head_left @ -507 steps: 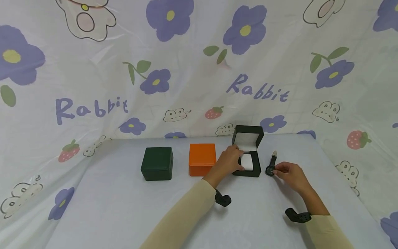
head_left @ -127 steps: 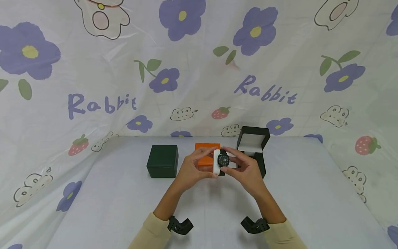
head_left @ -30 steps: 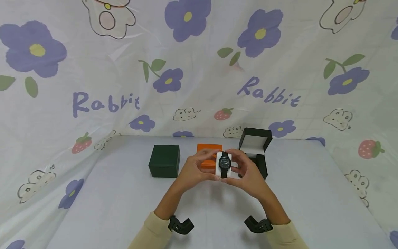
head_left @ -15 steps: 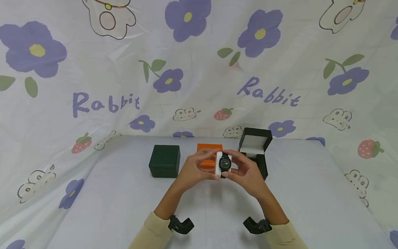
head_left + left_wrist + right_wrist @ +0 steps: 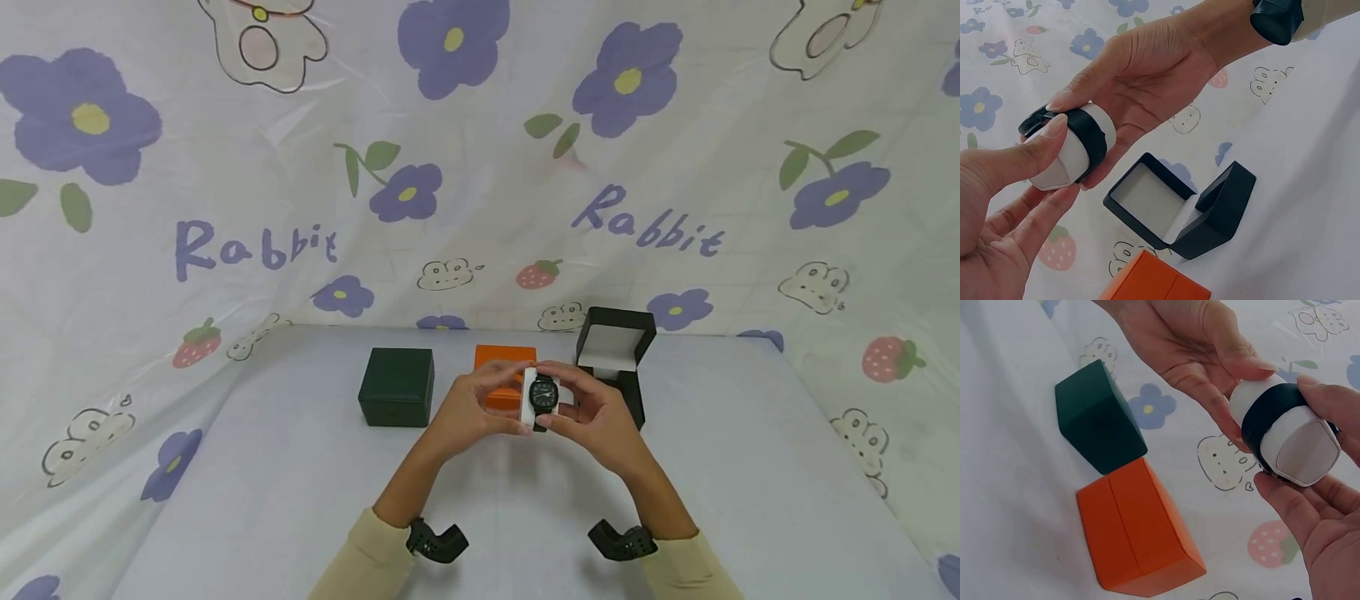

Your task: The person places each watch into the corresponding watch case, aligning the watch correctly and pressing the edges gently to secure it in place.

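A black wristwatch (image 5: 543,394) is wrapped around a white watch cushion (image 5: 528,390), both held up above the table between my two hands. My left hand (image 5: 463,417) pinches the cushion's left end between thumb and fingers. From the other side, my right hand (image 5: 600,417) grips the watch and cushion, its thumb low by the strap. In the left wrist view the dark strap (image 5: 1092,134) circles the cushion (image 5: 1063,164). The cushion's flat end (image 5: 1307,453) faces the camera in the right wrist view. An open black watch box (image 5: 617,342) with a pale lid lining stands behind my right hand.
A closed green box (image 5: 396,387) stands at the left on the white table (image 5: 300,500). The closed orange box (image 5: 504,357) is in the middle, partly hidden behind my left hand. A flower-printed cloth (image 5: 480,167) hangs behind the table.
Earlier the cushion lay in the black box and the watch on the table. Since then both have come between my hands, strap round cushion. Over the last second they have turned slightly.
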Motion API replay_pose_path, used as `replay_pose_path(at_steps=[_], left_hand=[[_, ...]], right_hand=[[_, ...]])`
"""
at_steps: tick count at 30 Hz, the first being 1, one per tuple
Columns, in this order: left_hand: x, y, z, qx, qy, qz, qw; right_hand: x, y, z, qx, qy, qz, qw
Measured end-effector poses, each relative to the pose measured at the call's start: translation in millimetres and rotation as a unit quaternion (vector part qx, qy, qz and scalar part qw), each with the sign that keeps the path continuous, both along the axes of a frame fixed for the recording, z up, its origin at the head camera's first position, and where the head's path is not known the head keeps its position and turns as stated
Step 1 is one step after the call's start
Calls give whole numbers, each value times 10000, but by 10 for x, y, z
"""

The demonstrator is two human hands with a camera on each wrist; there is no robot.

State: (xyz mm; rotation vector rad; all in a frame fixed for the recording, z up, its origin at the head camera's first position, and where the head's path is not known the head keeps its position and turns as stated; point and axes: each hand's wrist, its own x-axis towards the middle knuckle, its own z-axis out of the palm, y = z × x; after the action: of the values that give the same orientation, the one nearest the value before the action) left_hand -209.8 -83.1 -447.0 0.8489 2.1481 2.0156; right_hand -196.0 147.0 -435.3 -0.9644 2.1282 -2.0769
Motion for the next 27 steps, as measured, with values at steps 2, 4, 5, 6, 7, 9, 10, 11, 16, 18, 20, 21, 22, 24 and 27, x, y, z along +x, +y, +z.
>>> replay_pose_path(at_steps=[2,4,5,6,7,9,10,11,16,18,20,21,22,24,27], left_hand=[[-4,1,-9,6,-7,2,10000],[-4,1,-12,31,-16,-10,10000],[-5,2,-14,44,-21,-17,10000],[-4,3,-15,61,-17,-34,10000],[-2,4,-13,74,-12,-49,10000],[1,6,-12,72,1,-55,10000],[1,9,-12,64,8,-53,10000],[1,12,-13,53,11,-44,10000],[-2,13,-21,44,55,18,10000],[-7,10,-22,93,86,51,9999],[-12,3,-19,165,79,103,9998],[-13,-1,-17,190,70,138,9997],[-17,-6,-18,212,63,167,9996],[-20,-17,-14,211,2,219,9995],[-27,-32,-14,135,-9,227,9997]], right_hand=[[-1,4,-1,81,80,-43,9999],[-2,9,-4,146,142,-91,9998],[-1,12,-4,158,152,-108,9997],[0,15,-2,161,150,-124,9997],[2,18,-1,155,154,-132,9997],[5,22,2,145,129,-161,9997],[6,26,3,149,126,-179,9996],[9,28,6,155,113,-196,9996],[13,26,15,435,189,-317,9984],[14,25,19,737,237,-424,9961],[13,27,19,1032,272,-542,9928],[11,31,15,1171,294,-609,9908],[9,36,12,1254,282,-649,9896],[4,44,8,1278,239,-677,9892],[-5,56,2,1219,224,-655,9901]])
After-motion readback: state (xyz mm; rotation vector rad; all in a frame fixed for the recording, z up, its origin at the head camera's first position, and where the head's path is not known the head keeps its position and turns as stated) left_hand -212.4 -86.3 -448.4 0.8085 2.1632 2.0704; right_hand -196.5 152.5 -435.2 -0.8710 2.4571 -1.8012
